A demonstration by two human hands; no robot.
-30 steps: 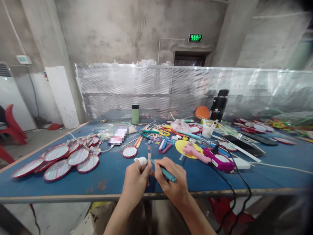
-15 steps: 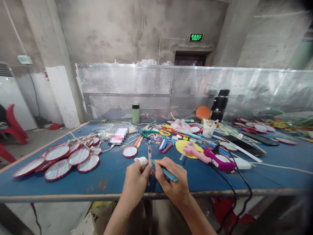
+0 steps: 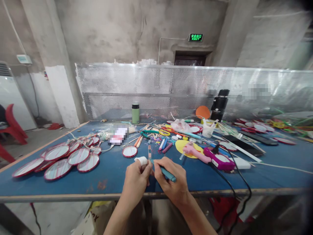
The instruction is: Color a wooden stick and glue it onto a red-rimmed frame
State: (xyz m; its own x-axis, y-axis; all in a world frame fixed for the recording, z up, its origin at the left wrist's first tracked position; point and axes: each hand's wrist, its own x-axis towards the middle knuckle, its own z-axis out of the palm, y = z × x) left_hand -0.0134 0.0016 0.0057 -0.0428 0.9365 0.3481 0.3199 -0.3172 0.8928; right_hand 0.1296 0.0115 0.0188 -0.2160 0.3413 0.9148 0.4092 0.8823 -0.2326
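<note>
My left hand pinches a thin painted stick that points upward; a white bandage wraps one fingertip. My right hand is closed round a teal marker, its tip against the stick near my left fingers. Both hands hover over the near edge of the blue table. A single round red-rimmed disc lies just beyond my left hand.
Several red-rimmed discs lie at the left. A pink and purple glue gun with black cable sits at the right, by a yellow disc. Markers, sticks and scissors litter the middle; a green flask and black bottle stand by the perforated screen.
</note>
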